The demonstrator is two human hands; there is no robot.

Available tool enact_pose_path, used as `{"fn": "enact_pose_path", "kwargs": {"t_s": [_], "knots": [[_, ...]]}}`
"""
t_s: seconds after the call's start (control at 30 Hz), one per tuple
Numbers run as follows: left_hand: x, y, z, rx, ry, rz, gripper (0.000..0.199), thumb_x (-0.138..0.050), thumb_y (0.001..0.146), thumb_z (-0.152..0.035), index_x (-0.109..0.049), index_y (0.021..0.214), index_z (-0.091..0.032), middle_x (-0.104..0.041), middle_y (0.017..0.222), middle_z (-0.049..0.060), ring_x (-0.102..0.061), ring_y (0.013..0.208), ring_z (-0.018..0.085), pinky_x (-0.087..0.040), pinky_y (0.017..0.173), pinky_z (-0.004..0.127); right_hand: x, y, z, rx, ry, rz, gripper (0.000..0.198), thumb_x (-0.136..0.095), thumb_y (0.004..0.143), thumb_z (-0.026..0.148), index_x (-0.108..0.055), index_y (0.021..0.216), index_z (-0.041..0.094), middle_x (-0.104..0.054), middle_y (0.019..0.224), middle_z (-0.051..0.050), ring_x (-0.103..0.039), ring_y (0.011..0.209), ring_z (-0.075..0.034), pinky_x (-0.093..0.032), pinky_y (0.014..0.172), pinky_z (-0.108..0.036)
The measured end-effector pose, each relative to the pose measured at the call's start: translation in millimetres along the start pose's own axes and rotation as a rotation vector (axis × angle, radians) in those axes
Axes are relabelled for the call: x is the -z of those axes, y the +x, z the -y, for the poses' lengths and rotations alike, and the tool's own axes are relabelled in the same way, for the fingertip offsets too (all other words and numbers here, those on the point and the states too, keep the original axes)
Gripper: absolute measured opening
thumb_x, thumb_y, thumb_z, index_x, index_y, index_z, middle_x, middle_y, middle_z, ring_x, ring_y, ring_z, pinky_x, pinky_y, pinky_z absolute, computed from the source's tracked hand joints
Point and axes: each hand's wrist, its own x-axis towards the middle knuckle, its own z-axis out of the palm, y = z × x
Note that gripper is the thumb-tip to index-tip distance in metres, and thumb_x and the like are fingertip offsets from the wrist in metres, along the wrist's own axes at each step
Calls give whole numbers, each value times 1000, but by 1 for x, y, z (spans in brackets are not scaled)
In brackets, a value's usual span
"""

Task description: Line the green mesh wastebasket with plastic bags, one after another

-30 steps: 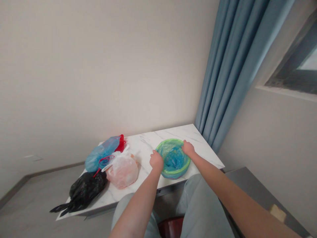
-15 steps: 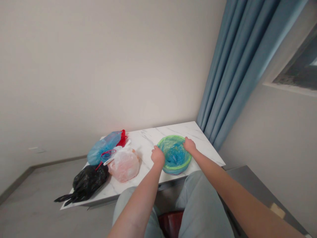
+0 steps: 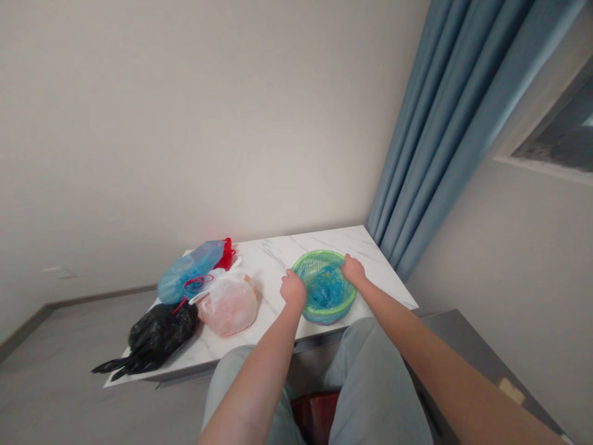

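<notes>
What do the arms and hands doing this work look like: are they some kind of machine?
No, they are a person's own. The left hand and right hand are ungloved, with ordinary fingers and no cables. Both wrists show no watch or bracelet. The left forearm and right forearm are bare, without visible markings; any rings are too small to tell.

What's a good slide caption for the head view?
Left hand and right hand grip a basket with blue plastic inside, while bags lie left of it on the table.

Light is soft; details blur; edges stretch
</notes>
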Motion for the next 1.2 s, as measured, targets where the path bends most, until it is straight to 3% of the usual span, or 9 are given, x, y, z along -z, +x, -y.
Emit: {"fn": "enact_pose_path", "kwargs": {"t_s": [0.47,0.87,1.03,1.2], "knots": [[-4,1,1,-12,-9,-12,36,-24,98,-11,-51,122,-11,-65,105,19,-71,88,24,-51,70,31,-1,0,1,-13,-6,-3,30,-49,97,28,-51,123,13,-68,117,-18,-66,110,-27,-46,84,-30],[1,7,2,-29,2,75,39,-21,98,-13,-48,127,-11,-67,107,20,-71,93,27,-51,72,32,-2,4,2,-26,78,35,37,-48,94,21,-48,130,12,-69,113,-19,-67,107,-29,-47,84,-33],[8,26,10,-102,-9,144,35,-28,96,-13,-51,122,-13,-69,106,19,-70,100,29,-51,78,34,-3,5,3,-42,170,50,36,-52,89,17,-55,125,13,-71,112,-18,-67,106,-30,-49,83,-32],[10,55,20,-158,-73,183,29,-36,95,-19,-54,117,-17,-71,108,17,-68,103,31,-50,83,37,-11,11,7,-45,359,104,21,-54,89,22,-70,101,18,-73,114,-11,-67,109,-25,-49,81,-26]]}}
